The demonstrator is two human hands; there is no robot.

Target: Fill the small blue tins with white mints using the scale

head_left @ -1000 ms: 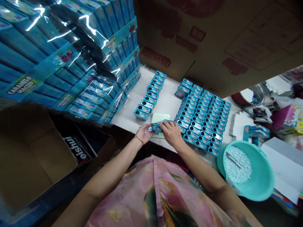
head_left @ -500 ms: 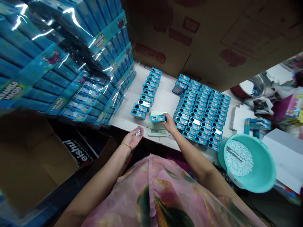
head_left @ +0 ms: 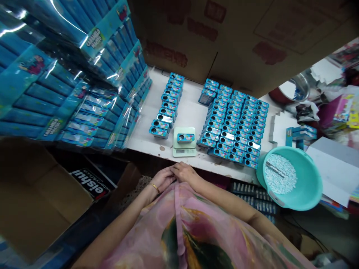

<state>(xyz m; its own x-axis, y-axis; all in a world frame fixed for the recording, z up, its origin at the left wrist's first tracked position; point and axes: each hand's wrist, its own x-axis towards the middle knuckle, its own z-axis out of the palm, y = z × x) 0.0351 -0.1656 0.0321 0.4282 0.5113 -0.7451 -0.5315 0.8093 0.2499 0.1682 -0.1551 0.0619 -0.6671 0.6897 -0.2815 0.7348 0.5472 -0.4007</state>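
Observation:
My left hand (head_left: 163, 179) is closed close to my body, its fingers curled inward. My right hand (head_left: 185, 173) meets it with fingers pressed together against the left fingers. Whatever lies inside the hands is hidden. Just beyond them, a pale green scale (head_left: 184, 152) stands at the table's front edge. One blue candy tin (head_left: 185, 138) with a dark round opening at its left end rests on the scale, untouched. A column of similar tins (head_left: 169, 99) runs back on the left, and a large block of tins (head_left: 234, 130) stands on the right.
A teal basin (head_left: 308, 183) of small white candies with a metal scoop sits at the right. Plastic-wrapped blue display boxes (head_left: 92, 101) are stacked at the left. A big cardboard carton (head_left: 230, 41) stands behind the table (head_left: 190, 101); an open carton (head_left: 42, 201) lies lower left.
My right hand has let go of the tin, leaving it on the scale, and drawn back to my left hand. The left hand, earlier open with white candies, has moved in and closed.

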